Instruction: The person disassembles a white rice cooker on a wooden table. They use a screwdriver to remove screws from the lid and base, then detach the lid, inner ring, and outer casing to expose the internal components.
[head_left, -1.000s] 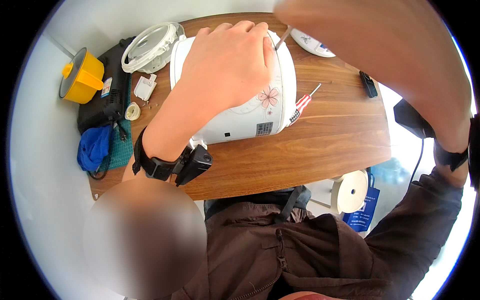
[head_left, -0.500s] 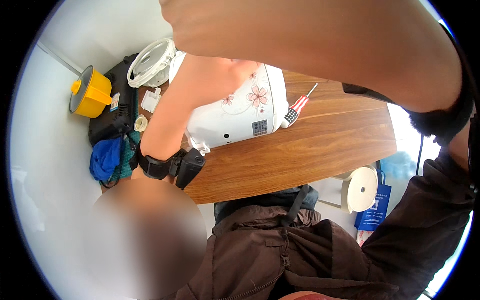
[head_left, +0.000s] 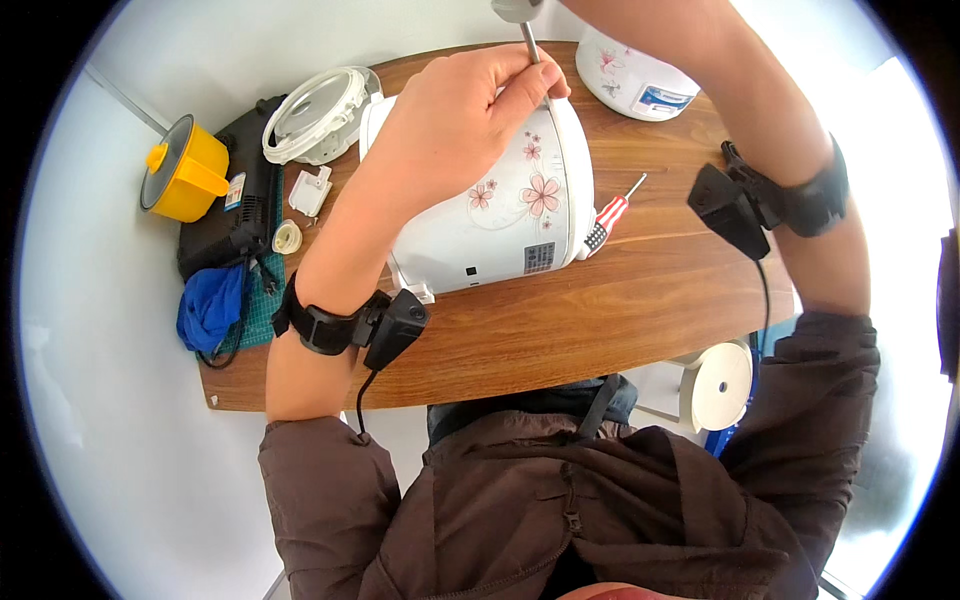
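Note:
A white rice cooker body (head_left: 510, 235) with pink flower prints lies on its side on the wooden table. Over its far end, my left hand (head_left: 450, 130) rests, closed, with thumb and fingers pinched round the metal shaft of a screwdriver (head_left: 529, 40). The shaft runs down to the cooker's edge, where its tip is hidden by the fingers. Only part of the grey handle shows at the upper border. My right hand (head_left: 640, 20) is raised there, mostly cut off, with its fingers out of sight. A second screwdriver (head_left: 605, 222) with a flag-patterned handle lies right of the cooker.
A clear lid with a white ring (head_left: 318, 118), a small white plastic part (head_left: 310, 190) and a round cap (head_left: 287, 237) lie left. Beyond are a yellow pot (head_left: 200, 180), a black case (head_left: 205, 245) and a blue cloth (head_left: 210, 310). Another flowered white container (head_left: 625, 80) stands far right.
My right arm has swung up and right, off the view of the cooker. My left hand and the screwdriver in it now show. The cooker appears slightly farther right in view.

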